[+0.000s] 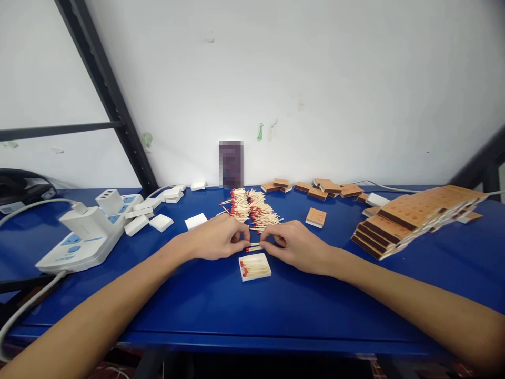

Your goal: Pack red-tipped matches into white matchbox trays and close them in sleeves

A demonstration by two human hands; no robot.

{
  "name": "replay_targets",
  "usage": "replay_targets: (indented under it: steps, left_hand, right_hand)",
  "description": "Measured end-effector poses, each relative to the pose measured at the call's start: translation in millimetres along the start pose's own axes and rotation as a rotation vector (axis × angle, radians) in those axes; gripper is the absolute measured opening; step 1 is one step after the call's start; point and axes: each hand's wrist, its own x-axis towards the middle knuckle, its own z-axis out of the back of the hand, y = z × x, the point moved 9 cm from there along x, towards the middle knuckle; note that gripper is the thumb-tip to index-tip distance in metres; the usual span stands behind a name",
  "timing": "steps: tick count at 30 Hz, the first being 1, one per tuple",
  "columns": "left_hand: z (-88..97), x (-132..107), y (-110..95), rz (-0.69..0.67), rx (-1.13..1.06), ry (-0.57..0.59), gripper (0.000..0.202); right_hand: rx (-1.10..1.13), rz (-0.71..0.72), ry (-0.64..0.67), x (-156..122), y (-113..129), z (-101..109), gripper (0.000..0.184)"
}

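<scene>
Between my two hands a few red-tipped matches (254,248) lie sideways, just above the tabletop. My left hand (215,238) is closed, thumb and forefinger pinched at the red-headed end. From the other side my right hand (300,245) pinches the plain end with thumb and fingertip. Directly below, nearer to me, sits a white matchbox tray (263,275) with several matches in it, their red heads to the left. Just beyond the hands, a large heap of loose matches (240,204) spreads in two clumps on the blue table (244,310).
White trays (161,222) are scattered at left beside a power strip (94,245) with chargers. Orange matchbox sleeves (329,186) lie along the wall, and one box (315,217) lies closer. A large stack of sleeves (406,218) stands at right. A blurred dark rectangle (231,164) leans against the wall.
</scene>
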Motion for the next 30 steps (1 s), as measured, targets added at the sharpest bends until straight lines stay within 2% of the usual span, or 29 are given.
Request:
replay_targets:
  steps: [3, 7, 11, 16, 21, 26, 30]
  left_hand:
    - [5.4, -0.2, 2.7, -0.016, 0.079, -0.064, 0.017]
    - [16.5, -2.0, 5.0, -0.006, 0.159, -0.125, 0.029]
    - [18.9, -7.2, -2.9, -0.004, 0.054, -0.030, 0.041]
    - [11.4, -14.3, -11.5, 0.065, -0.031, 0.103, 0.048]
    - [6.2, -15.2, -23.3, 0.011, -0.003, 0.102, 0.041]
    - [4.0, -14.4, -26.4, -0.018, -0.037, 0.107, 0.039]
    - [12.7, -8.2, -11.2, -0.008, 0.021, -0.036, 0.028]
  right_hand:
    - [-0.077, -0.030, -0.023, 1.4, -9.4, 6.7, 0.016]
    - [-0.164, -0.066, 0.023, 2.5, -22.7, 4.4, 0.022]
    - [-0.157, -0.044, 0.028, 3.0, -24.9, 2.0, 0.025]
    - [-0.160, -0.026, 0.021, 3.7, -23.6, 1.9, 0.024]
    - [-0.155, -0.043, 0.035, 3.7, -24.0, 1.4, 0.023]
    - [-0.105, -0.019, 0.045, 3.1, -16.9, -1.0, 0.021]
    - [-0.114, -0.018, 0.034, 3.2, -15.1, -0.4, 0.020]
